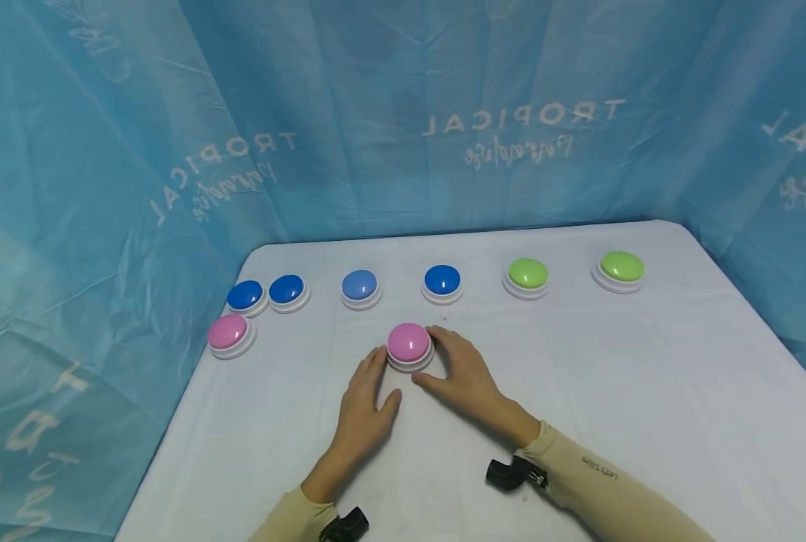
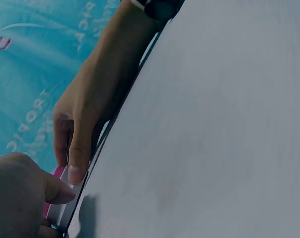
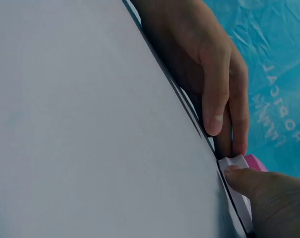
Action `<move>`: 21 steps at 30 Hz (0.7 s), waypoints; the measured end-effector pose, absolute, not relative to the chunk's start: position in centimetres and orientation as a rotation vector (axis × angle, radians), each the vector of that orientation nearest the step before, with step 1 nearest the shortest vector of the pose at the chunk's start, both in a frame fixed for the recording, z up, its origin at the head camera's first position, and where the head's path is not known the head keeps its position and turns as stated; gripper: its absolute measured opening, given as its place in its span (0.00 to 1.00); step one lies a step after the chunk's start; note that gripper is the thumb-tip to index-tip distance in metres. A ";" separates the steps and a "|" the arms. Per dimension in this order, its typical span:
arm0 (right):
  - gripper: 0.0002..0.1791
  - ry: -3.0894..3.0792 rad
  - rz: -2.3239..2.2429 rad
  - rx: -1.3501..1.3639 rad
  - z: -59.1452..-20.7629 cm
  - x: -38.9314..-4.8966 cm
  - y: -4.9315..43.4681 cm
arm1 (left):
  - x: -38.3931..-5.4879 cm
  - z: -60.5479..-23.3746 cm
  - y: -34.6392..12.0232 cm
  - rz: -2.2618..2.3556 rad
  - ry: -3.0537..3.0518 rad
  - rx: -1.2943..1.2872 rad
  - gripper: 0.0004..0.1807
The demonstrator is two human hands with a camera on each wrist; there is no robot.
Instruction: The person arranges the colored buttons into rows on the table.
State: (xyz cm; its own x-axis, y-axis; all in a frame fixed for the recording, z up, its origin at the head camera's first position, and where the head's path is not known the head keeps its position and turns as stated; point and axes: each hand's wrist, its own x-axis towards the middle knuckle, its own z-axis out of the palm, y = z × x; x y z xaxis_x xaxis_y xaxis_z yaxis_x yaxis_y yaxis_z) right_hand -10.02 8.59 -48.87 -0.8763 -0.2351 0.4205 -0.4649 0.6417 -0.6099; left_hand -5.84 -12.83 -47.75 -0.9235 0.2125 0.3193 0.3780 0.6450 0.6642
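A pink push button [image 1: 409, 343] on a round white base stands near the table's middle. My right hand [image 1: 469, 379] grips the base from the right, index finger at the far side and thumb at the near side. On the left, the fingertips of my left hand [image 1: 364, 412] touch the base, its fingers fairly straight and its thumb apart. In the right wrist view my right thumb presses the white base [image 3: 241, 198], with the pink dome [image 3: 255, 162] behind. The left wrist view shows the right hand [image 2: 83, 119] across the base; the base's far side is hidden.
Along the back stand blue buttons [image 1: 442, 280], a lighter blue one [image 1: 359, 285] and two green ones, a nearer-centre green button [image 1: 527, 274] and a right green button [image 1: 621, 267]. Another pink button [image 1: 229, 332] sits at the left edge. Blue printed curtains [image 1: 389, 188] surround the white table [image 1: 646, 376].
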 end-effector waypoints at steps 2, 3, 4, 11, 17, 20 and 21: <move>0.48 -2.552 1.071 0.513 -48.9 -9.8 9.9 | -5.7 -47.8 -11.7 -1.122 -2.665 -0.545 0.40; 0.49 -2.545 1.070 0.497 -49.0 -9.6 10.5 | -5.6 -47.8 -11.2 -1.105 -2.671 -0.578 0.40; 0.49 -2.539 1.070 0.479 -49.0 -9.4 11.2 | -5.6 -47.8 -10.6 -1.088 -2.676 -0.614 0.41; 0.49 -2.528 1.027 0.309 -49.0 -7.6 15.6 | -6.1 -47.5 -6.8 -1.017 -2.685 -0.895 0.43; 0.49 -2.536 1.025 0.221 -49.1 -6.4 18.0 | -6.3 -47.1 -4.8 -0.929 -2.703 -1.007 0.43; 0.49 -2.528 1.033 0.194 -49.2 -6.0 19.2 | -6.6 -47.0 -3.9 -0.898 -2.708 -1.054 0.42; 0.49 -2.524 1.033 0.183 -49.2 -5.9 19.5 | -6.7 -46.9 -3.6 -0.887 -2.711 -1.068 0.42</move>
